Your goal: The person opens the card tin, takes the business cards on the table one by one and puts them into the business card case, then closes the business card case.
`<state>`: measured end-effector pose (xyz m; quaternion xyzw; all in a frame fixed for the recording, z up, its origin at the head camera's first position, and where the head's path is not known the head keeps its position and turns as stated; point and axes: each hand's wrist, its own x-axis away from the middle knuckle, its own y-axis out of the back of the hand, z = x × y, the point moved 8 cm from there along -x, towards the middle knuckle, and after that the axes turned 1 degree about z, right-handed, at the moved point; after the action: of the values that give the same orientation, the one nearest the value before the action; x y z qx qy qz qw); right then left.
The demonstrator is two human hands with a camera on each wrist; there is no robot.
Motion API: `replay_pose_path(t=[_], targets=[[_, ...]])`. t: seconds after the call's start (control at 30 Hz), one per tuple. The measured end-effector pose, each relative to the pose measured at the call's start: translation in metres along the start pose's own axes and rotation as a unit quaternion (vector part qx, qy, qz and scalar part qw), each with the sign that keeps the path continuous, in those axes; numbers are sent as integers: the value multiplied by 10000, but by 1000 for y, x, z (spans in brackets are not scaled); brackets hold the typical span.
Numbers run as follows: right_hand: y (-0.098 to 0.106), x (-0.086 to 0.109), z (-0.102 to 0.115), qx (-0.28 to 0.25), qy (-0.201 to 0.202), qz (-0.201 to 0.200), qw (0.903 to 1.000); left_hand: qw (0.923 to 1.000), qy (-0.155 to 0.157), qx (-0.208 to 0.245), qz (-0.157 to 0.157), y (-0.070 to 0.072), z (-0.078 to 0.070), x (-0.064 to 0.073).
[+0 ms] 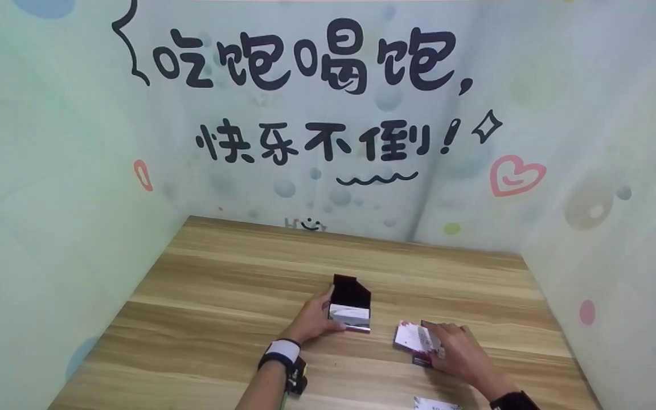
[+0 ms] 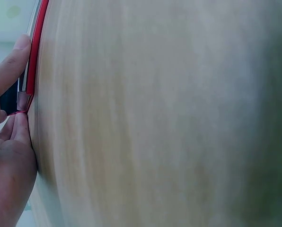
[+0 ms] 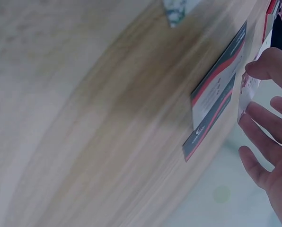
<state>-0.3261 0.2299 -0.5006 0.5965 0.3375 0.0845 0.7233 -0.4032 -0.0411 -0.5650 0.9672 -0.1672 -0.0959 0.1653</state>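
A flat card case [image 1: 351, 315], black toward its far end and silver toward its near end, lies on the wood-grained worktop [image 1: 220, 273] and serves as landmark here. At its left side is the left hand [image 1: 312, 320], its grip clamped on the case, thumb along the near part; the left wrist view shows a red edge on the case. To the right of the case and slightly nearer the person, the right hand [image 1: 462, 348] has its grip pinched on a white floral card [image 1: 415, 337], thumb against fingers; whether more than one card is held cannot be told. Partly under that card, also right of the case, grey cards [image 3: 219, 82] with red bands lie on the worktop. Nearer the person than the case and off to its right, a white card with green print [image 1: 436, 404] is cut by the frame. Beyond the case stands a pale wall hanging [image 1: 282, 102] with black lettering.
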Motion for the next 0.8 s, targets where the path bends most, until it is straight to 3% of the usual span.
replay_pose_path(t=[0.27, 0.6, 0.8], targets=[[-11, -24, -2, -496, -333, 385, 9975, 9981, -104, -595, -126, 3, -4, 2], [-7, -52, 10, -396, 276, 85, 9988, 9957, 131, -891, -212, 6, -5, 3], [-11, -65, 17, -503, 483, 94, 9975, 9968, -87, -772, -213, 4, -6, 3]])
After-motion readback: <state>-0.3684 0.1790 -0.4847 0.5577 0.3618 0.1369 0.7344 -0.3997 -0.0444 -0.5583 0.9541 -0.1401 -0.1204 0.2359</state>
